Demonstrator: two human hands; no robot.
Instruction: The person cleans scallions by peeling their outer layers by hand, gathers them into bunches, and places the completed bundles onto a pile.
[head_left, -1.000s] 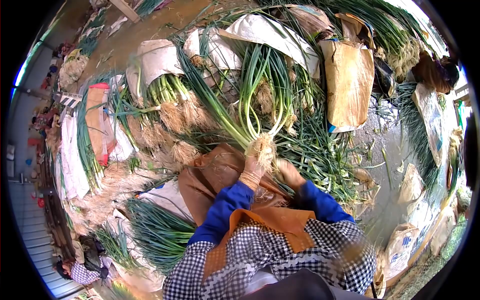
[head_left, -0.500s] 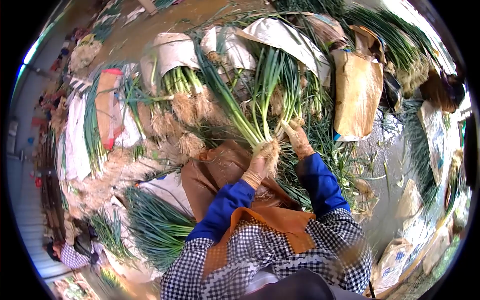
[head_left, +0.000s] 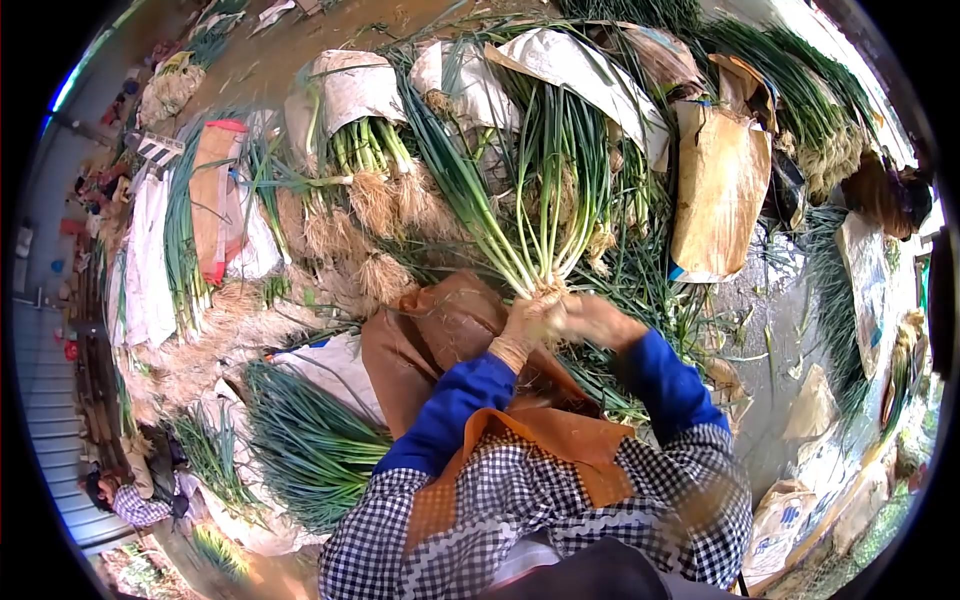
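Note:
A fanned-out bunch of green onions [head_left: 545, 215] rises from my hands, its long green leaves pointing away and its root ends toward me. My left hand [head_left: 525, 328] is closed around the root end of the bunch. Against that same root end lies my right hand [head_left: 598, 322], smeared by motion, so its grip is unclear. Below the hands, a brown apron or sheet [head_left: 425, 325] covers my lap. A single onion's roots [head_left: 602, 245] hang just right of the bunch.
Beyond my hands, several onion bundles with bushy roots [head_left: 372, 205] lie under white sacks [head_left: 360, 85]. A tan sack [head_left: 722, 190] lies to the right. Leafy onions [head_left: 310, 445] lie at my left. A person [head_left: 140, 500] is at the far lower left.
My right hand has moved left and down to meet my left hand at the roots. The stalks it held apart now join the bunch, which looks fuller.

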